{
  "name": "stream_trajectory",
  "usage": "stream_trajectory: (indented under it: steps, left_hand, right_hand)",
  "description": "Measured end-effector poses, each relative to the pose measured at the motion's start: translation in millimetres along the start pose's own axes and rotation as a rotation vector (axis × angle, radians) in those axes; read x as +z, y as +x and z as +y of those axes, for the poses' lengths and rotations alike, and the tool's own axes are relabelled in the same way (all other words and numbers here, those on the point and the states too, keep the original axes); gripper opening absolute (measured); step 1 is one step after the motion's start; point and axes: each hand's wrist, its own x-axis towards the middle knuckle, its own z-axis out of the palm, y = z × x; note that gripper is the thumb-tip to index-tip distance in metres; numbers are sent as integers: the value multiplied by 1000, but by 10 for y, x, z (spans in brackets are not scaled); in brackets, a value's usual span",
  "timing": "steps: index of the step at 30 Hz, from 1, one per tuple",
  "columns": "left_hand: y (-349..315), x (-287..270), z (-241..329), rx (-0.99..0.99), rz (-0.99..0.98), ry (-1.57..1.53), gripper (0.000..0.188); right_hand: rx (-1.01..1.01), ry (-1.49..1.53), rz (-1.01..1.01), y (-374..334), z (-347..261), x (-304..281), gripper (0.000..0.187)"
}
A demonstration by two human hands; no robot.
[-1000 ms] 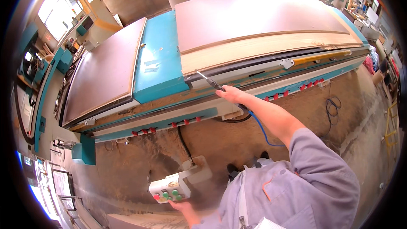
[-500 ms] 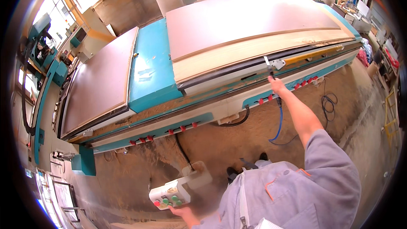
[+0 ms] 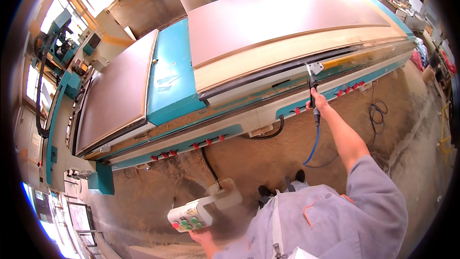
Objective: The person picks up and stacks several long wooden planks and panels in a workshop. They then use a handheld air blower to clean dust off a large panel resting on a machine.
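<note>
My right hand (image 3: 318, 102) is closed around the black handle of an air blow gun (image 3: 313, 86), held at the near edge of a long machine bed. Its thin metal nozzle points away from me, and a blue hose (image 3: 314, 145) hangs down from the grip. At lower left, my left hand (image 3: 204, 238) grips the lower edge of a white control box (image 3: 192, 212) with a red button and several green ones; some of its fingers are hidden. Beyond the gun lies a large pinkish panel (image 3: 268, 24) over a pale wooden board (image 3: 249, 64).
A second pinkish panel (image 3: 117, 86) lies left of a teal section (image 3: 173, 76). Red knobs (image 3: 195, 146) line the machine's front. Sawdust covers the floor (image 3: 268, 163), where a dark cable (image 3: 377, 111) lies coiled. A teal machine head (image 3: 61, 50) stands at far left.
My right hand and the air blow gun have shifted slightly right and nearer to me. The view has moved a little. My left hand stays at the control box.
</note>
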Motion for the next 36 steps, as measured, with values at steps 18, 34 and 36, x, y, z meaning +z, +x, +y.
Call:
stream_trajectory:
  steps: [18,34,36]
  left_hand:
    - [-754,252,-2349,-212,-601,1538,60]
    - [-494,2337,-4039,-198,-947,1878,42]
    - [-425,2649,-4351,-203,-993,1896,39]
  right_hand:
    - [-178,-653,249,1250,-667,-1450,62]
    - [-99,-774,134,2171,-1428,-2298,56]
    - [-65,-740,185,2531,-1491,-2563,57]
